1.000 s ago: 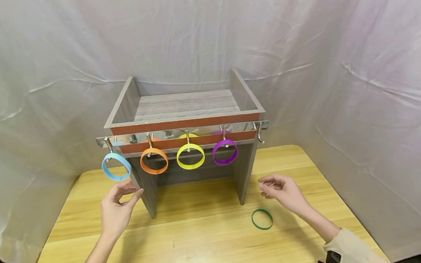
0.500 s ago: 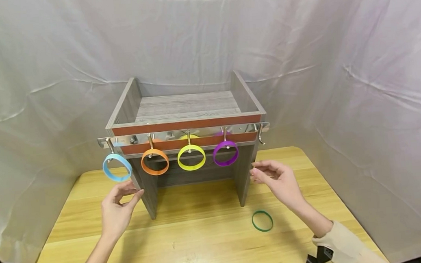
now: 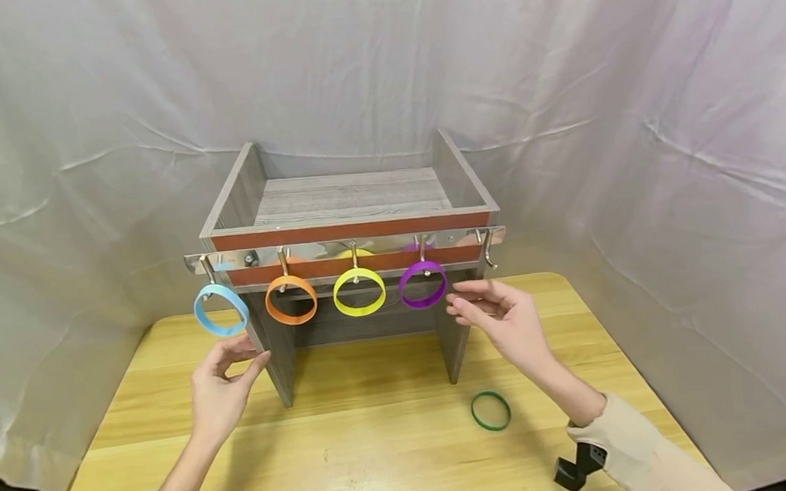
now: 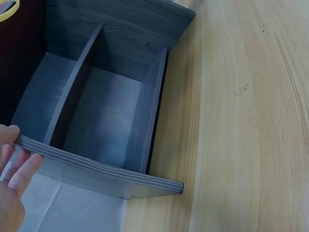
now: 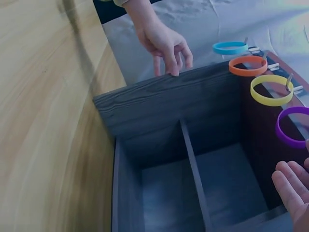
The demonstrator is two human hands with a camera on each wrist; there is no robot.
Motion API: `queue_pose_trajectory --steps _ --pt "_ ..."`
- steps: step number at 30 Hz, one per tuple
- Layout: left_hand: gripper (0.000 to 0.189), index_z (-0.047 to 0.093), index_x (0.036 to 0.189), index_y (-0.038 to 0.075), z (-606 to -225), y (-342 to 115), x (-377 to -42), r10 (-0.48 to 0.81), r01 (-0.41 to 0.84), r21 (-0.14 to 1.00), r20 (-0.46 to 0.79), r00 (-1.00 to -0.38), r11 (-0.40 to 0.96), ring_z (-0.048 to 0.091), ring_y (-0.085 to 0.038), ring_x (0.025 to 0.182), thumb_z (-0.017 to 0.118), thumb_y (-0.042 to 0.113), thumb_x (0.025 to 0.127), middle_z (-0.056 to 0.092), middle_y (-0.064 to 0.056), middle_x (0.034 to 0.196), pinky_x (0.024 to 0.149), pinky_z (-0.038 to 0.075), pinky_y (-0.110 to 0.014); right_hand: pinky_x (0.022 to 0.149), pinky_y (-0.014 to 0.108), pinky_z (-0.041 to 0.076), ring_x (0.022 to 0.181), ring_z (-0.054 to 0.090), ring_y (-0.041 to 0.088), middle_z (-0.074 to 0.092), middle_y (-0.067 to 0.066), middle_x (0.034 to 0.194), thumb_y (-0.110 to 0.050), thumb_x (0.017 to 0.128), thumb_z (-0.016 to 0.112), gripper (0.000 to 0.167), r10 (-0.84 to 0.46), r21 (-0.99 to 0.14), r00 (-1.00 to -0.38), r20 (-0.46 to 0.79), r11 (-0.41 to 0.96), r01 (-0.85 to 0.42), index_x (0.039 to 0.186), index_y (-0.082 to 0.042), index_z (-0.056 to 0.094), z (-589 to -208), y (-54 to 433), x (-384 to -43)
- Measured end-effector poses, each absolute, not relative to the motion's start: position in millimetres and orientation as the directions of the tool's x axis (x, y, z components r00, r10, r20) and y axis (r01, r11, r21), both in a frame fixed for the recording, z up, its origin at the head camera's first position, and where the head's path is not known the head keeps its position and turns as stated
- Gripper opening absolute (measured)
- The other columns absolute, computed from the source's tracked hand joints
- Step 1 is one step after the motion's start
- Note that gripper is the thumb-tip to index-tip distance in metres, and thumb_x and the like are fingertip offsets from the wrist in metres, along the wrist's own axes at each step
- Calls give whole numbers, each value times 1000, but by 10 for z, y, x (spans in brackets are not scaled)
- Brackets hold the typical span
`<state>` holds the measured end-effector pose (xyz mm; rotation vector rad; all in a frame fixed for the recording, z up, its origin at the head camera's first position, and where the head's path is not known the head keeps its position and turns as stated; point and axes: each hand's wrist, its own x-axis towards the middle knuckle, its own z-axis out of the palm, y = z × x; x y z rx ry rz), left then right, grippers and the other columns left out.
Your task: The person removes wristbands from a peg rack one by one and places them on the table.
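Note:
My left hand [image 3: 215, 399] grips the front edge of the grey wooden shelf's left side panel [image 4: 96, 166], thumb on one face and fingers on the other. My right hand [image 3: 511, 325] hovers just right of the purple wristband [image 3: 424, 304], holding nothing, its fingers loosely bent. That wristband hangs from a hook on the metal rail [image 3: 393, 244] along the shelf's front. Further left on the rail hang a yellow wristband [image 3: 361, 311], an orange wristband [image 3: 292, 321] and a light blue wristband [image 3: 221, 331]. The rightmost hook [image 3: 489, 255] carries nothing.
A green wristband [image 3: 492, 428] lies on the wooden table [image 3: 380, 459], in front of the shelf's right side panel [image 3: 453, 348]. Grey-white cloth [image 3: 353, 66] hangs behind and at both sides. In the left wrist view, a divider [image 4: 72, 92] crosses the shelf's inside.
My right hand has moved left and up, from beside the shelf's right panel to beside the purple wristband. My left hand has kept its grip on the left panel.

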<state>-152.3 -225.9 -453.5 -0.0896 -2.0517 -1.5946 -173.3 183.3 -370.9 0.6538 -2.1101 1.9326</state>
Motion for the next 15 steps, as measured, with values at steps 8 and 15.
queue_pose_trajectory --steps 8,15 --pt "36 71 119 -6 -4565 -2265 -1525 -270 371 878 453 -850 302 70 11 85 79 -15 84 68 23 96 68 59 -7 78 26 67 89 78 4 79 -12 103 3 99 68 31 -197 -888 -872 448 12 -460 125 18 62 -3643 1709 -1771" --pt "35 72 118 -5 -4550 -2261 -1527 -266 380 876 458 -848 298 70 12 85 79 -15 85 69 23 94 69 60 -8 78 26 68 87 78 6 79 -9 102 4 98 69 24 -207 -886 -865 456 -23 -462 121 11 68 -3618 1657 -1792"
